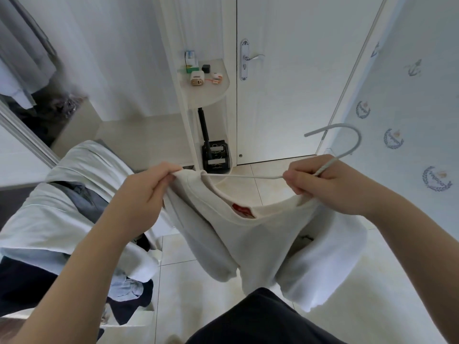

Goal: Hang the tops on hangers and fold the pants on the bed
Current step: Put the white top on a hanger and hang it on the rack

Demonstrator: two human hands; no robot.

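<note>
A white T-shirt (250,242) with a red neck label hangs in front of me over the tiled floor. My left hand (149,187) pinches the left side of its collar. My right hand (330,184) grips the neck of a white hanger (347,142) together with the right side of the collar. One thin arm of the hanger runs leftward into the neck opening; its hook curves up to the right. A pile of clothes (74,202), pale, grey and dark pieces, lies on the bed at the left.
A white door (285,95) with a metal handle stands ahead. Beside it a white corner shelf (206,93) holds small items, with a black stand underneath. An open wardrobe with hanging clothes (22,65) is at the upper left. A patterned wall is on the right.
</note>
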